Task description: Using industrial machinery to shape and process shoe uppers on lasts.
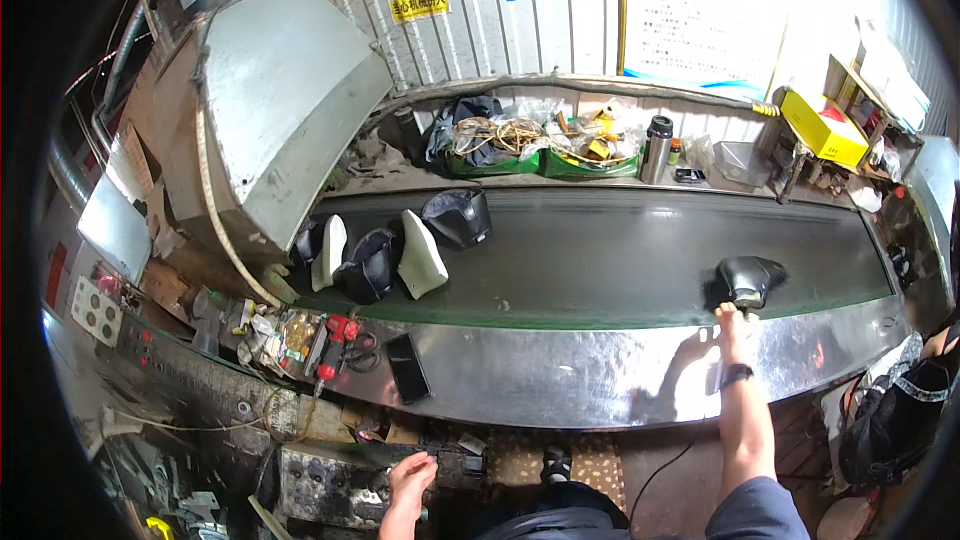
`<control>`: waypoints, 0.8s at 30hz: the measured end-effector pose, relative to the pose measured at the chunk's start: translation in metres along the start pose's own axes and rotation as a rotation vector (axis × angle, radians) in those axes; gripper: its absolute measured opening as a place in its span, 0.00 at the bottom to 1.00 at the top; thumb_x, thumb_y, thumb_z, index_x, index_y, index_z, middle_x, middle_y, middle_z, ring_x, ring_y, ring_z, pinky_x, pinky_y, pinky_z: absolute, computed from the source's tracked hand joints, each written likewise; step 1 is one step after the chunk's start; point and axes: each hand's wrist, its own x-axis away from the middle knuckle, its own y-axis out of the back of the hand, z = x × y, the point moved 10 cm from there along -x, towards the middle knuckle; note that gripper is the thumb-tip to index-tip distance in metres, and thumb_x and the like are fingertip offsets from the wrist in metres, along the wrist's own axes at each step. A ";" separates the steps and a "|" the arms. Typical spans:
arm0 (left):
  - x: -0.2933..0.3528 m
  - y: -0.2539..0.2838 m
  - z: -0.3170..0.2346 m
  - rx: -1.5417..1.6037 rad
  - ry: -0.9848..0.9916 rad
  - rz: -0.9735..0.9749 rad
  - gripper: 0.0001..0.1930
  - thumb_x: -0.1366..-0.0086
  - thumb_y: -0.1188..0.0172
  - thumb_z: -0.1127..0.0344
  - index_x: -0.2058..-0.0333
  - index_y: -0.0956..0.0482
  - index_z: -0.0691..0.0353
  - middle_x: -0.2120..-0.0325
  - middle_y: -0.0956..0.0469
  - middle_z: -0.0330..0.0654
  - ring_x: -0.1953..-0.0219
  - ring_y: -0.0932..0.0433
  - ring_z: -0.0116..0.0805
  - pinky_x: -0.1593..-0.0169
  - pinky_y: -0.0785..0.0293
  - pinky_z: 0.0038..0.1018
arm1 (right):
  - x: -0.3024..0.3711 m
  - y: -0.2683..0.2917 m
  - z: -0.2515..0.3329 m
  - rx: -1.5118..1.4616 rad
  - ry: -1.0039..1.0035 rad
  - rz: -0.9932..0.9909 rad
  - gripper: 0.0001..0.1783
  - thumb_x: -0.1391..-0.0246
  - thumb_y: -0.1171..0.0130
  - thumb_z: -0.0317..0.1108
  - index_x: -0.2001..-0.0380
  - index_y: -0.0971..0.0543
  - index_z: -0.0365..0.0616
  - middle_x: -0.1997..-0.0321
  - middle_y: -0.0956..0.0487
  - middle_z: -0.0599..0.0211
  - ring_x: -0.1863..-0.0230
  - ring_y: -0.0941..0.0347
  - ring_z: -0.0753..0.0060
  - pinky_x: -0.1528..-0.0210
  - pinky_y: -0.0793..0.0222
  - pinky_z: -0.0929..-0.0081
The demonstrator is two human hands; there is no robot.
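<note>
Near the right end of the belt lies a glossy black saddle-shaped piece point(750, 280). My right hand point(736, 332) reaches over the metal ledge, its fingers closed on the near end of that piece. My left hand point(410, 485) hovers low in front of the bench, fingers loosely extended and nothing visible in it. At the belt's left end stand a black cover point(457, 218), a second black cover point(368, 265), a cream foam pad point(422, 255) and a narrower cream pad point(330, 252). Another dark piece is partly hidden beside the hood.
A large metal hood point(280, 90) covers the belt's left end. On the ledge point(560, 365) lie a phone point(408, 368) and a red power tool point(338, 340). Green trays point(495, 162) with cord and a flask point(656, 150) line the back shelf; a yellow box point(825, 128) stands far right.
</note>
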 end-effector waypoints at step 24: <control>-0.325 -0.351 -0.347 -1.166 -1.020 0.077 0.48 0.52 0.27 0.60 0.33 0.43 0.59 0.35 0.39 0.58 0.31 0.41 0.54 0.28 0.50 0.44 | 0.263 -0.028 -0.054 0.682 0.078 -0.077 0.17 0.36 0.40 0.33 0.56 0.19 0.25 0.62 0.15 0.52 0.61 0.15 0.62 0.56 0.20 0.70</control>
